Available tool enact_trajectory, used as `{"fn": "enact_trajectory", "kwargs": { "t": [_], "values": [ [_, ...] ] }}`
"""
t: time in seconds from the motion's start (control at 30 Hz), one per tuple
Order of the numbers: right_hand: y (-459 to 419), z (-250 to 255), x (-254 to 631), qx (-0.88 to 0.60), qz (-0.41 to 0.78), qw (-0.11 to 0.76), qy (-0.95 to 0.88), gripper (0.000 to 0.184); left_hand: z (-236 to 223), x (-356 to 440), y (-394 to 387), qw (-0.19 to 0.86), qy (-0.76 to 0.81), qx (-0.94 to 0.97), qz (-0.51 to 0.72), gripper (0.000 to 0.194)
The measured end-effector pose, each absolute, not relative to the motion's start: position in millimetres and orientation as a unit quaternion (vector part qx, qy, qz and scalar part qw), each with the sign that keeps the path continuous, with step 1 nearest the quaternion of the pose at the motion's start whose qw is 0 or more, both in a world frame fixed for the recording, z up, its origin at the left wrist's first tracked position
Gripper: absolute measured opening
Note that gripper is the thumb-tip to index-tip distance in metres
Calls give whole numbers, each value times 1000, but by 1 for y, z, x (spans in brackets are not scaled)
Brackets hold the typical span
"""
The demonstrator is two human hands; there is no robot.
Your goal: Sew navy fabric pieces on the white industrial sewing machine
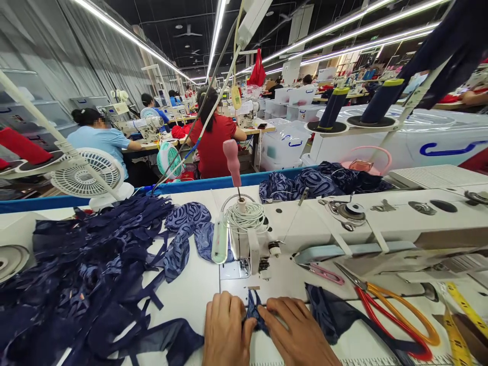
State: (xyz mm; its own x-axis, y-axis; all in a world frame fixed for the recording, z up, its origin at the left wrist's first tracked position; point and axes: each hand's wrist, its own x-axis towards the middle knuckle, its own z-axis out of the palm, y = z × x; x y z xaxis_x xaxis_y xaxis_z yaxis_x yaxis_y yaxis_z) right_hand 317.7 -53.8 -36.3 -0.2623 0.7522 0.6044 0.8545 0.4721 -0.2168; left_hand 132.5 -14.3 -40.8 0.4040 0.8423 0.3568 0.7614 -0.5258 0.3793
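My left hand (225, 330) is closed on a small navy patterned fabric piece (252, 301), its thumb pressed against the fabric. From the other side my right hand (293, 326) pinches the same piece, fingers bent and knuckles up. Two narrow fabric ends point away from me between the hands. Just beyond them stands the sewing machine's needle and presser foot area (263, 264), apart from the fabric. Another navy fabric piece (322, 312) lies beside my right hand, and a navy strip (168, 338) reaches toward my left hand. My palms are hidden.
Scissors with orange and red handles (385, 305) lie to the right, near a yellow tape measure (457, 325). A large navy fabric heap (87, 274) covers the left. A pink-handled tool (232, 162) stands on the machine. Other people sit at machines ahead.
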Motion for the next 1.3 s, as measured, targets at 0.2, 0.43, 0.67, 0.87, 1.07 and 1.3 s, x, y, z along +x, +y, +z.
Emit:
{"fn": "enact_trajectory", "kwargs": {
  "t": [0.2, 0.43, 0.67, 0.87, 1.07, 1.3],
  "values": [
    [-59, -25, 324, -523, -8, 368, -769, 32, -44, 139, -15, 99, 445, 833, 314, 22],
    [-49, -31, 317, -561, 442, 421, -560, 13, -48, 128, -22, 289, 427, 773, 370, 23],
    [-47, -17, 305, -526, 496, 424, -546, 28, -33, 122, -8, 537, 396, 694, 272, 43],
    [-55, -2, 308, -486, 533, 433, -540, 35, -21, 120, -4, 625, 363, 649, 237, 52],
    [-49, -18, 308, -438, 452, 484, -608, 39, -2, 120, 4, 629, 344, 668, 199, 48],
    [-46, -10, 308, -429, 466, 479, -608, 43, 13, 125, 6, 711, 286, 605, 215, 44]
  ]
}}
